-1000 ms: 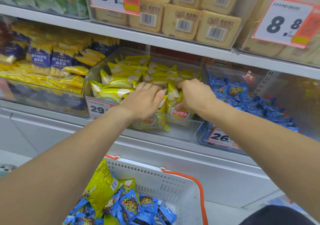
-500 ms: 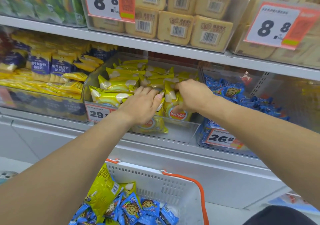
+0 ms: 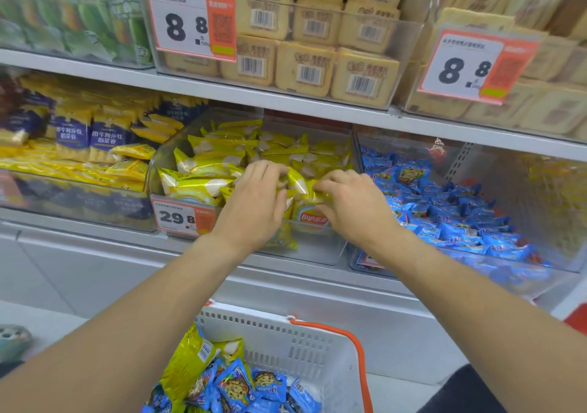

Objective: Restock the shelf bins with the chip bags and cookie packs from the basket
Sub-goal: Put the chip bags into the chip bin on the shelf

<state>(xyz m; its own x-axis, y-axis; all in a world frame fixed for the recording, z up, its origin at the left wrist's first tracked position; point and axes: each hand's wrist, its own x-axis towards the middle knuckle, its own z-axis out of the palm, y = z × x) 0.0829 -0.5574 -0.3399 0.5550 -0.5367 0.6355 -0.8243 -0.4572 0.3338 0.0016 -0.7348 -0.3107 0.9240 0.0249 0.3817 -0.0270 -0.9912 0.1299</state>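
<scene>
Both my hands reach into the clear middle bin (image 3: 311, 250), which is full of yellow chip bags (image 3: 206, 171). My left hand (image 3: 257, 200) lies on the bags with its fingers curled over their tops. My right hand (image 3: 349, 203) pinches the top of an upright yellow chip bag (image 3: 309, 216) at the bin's front. Below, the white basket (image 3: 286, 342) with an orange handle holds a yellow chip bag (image 3: 187, 362) and several blue cookie packs (image 3: 251, 387). The bin to the right holds more blue cookie packs (image 3: 444, 209).
A left bin holds yellow and blue packs (image 3: 76, 146). The shelf above (image 3: 286, 101) carries beige boxed goods and price tags (image 3: 190, 22). A price label reading 29.8 (image 3: 181, 217) is clipped to the middle bin's front. Below the shelf runs a white base panel.
The view has shifted up and closer to the shelf. Both hands stay in the chip bin; my left hand has slid a little farther over the bags and my right hand still grips the upright bag.
</scene>
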